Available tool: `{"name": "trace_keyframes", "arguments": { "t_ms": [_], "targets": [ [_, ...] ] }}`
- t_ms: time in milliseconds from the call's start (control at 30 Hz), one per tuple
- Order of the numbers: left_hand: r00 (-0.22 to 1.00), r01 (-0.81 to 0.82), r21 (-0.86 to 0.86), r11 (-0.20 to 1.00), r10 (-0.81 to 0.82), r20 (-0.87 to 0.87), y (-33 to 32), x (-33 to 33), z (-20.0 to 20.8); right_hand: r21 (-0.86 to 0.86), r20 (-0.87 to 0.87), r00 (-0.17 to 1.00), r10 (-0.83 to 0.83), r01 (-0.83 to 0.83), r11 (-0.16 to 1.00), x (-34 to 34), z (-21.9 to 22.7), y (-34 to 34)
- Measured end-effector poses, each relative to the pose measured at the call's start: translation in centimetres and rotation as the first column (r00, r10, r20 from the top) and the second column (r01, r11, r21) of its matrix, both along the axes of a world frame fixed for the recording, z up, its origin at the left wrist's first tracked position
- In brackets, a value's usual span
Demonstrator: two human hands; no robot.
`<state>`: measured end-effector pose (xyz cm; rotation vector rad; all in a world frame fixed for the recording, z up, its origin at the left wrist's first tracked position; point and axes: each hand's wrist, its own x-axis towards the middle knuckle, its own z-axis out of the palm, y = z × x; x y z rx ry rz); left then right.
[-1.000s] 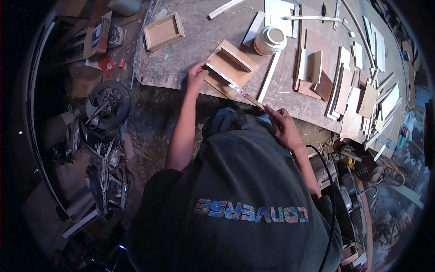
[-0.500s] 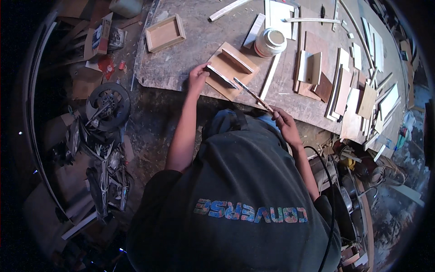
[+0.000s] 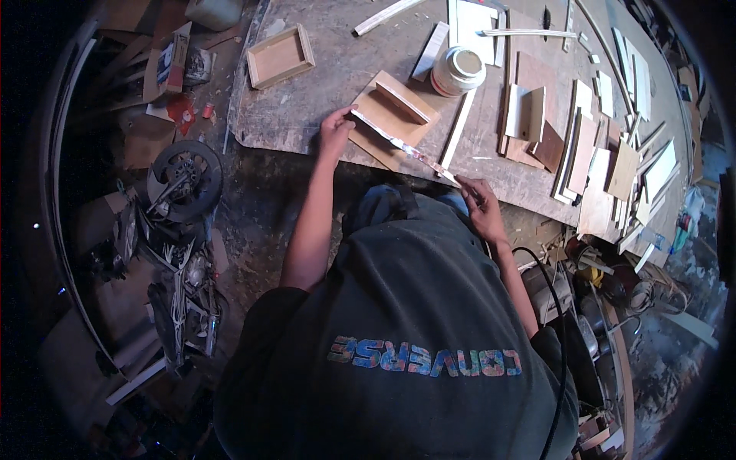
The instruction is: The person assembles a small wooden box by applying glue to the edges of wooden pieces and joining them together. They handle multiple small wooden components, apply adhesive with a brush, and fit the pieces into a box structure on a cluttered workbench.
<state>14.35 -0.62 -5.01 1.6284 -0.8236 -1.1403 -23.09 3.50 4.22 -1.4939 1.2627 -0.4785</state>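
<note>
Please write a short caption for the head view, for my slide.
Both hands, left hand and right hand, hold a thin strip across a wooden frame.

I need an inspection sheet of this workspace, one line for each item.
Surface: worn grey workbench top, scuffed.
Job's things: long thin pale strip lying across a flat brown wooden panel.
Clutter: small wooden tray, white round tub, many wood offcuts to the right.
Grip: left hand on one strip end, right hand on the other.
Cables: black cable by the right arm.
Surroundings: black wheel and scrap on the floor.
</note>
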Motion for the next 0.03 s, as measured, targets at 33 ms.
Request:
{"name": "trace_keyframes", "arguments": {
  "t_ms": [33],
  "targets": [
    [1.000,0.001,0.000,1.000,-0.001,0.001,-0.04,0.02,0.04,0.010,0.008,1.000,-0.009,0.009,1.000,0.12,-0.09,-0.04]
  ]
}}
